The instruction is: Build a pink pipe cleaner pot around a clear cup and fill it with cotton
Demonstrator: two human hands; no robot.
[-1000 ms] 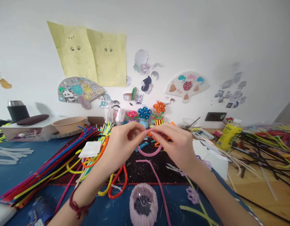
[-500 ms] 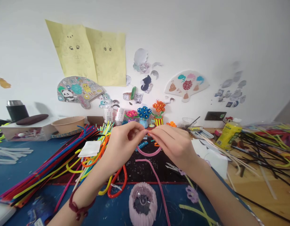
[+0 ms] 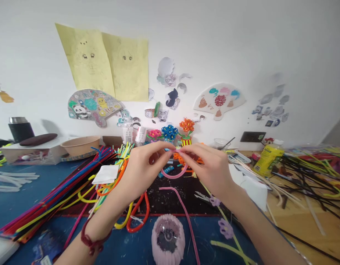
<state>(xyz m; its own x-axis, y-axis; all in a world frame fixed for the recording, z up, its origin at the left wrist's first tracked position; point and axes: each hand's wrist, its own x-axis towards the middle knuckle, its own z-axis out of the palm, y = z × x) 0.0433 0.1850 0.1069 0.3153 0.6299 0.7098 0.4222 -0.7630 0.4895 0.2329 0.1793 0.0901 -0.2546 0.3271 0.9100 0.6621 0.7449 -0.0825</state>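
Between my two hands a pink pipe cleaner [image 3: 174, 176] hangs in a curved loop, its ends meeting at my fingertips. My left hand [image 3: 147, 165] pinches one end between thumb and fingers. On the other side my right hand [image 3: 205, 163] pinches the other end, close to the left fingertips. Below them another pink pipe cleaner [image 3: 183, 211], bent at its top, lies on the dark mat [image 3: 153, 206]. A clear cup wrapped in pale pink pipe cleaner [image 3: 168, 239] stands at the front. Purple flower shapes [image 3: 225, 229] lie beside my right forearm.
Bundles of coloured pipe cleaners [image 3: 59, 198] spread to the left. Pliers [image 3: 203, 197] rest on the mat. Potted pipe cleaner flowers [image 3: 186, 127] stand by the wall. At right are a yellow bottle [image 3: 268, 158] and black pipe cleaners [image 3: 304, 184].
My hands have moved slightly apart at the fingertips, showing the pinched ends and orange flowers behind. The loop has risen slightly. My right hand has turned a little.
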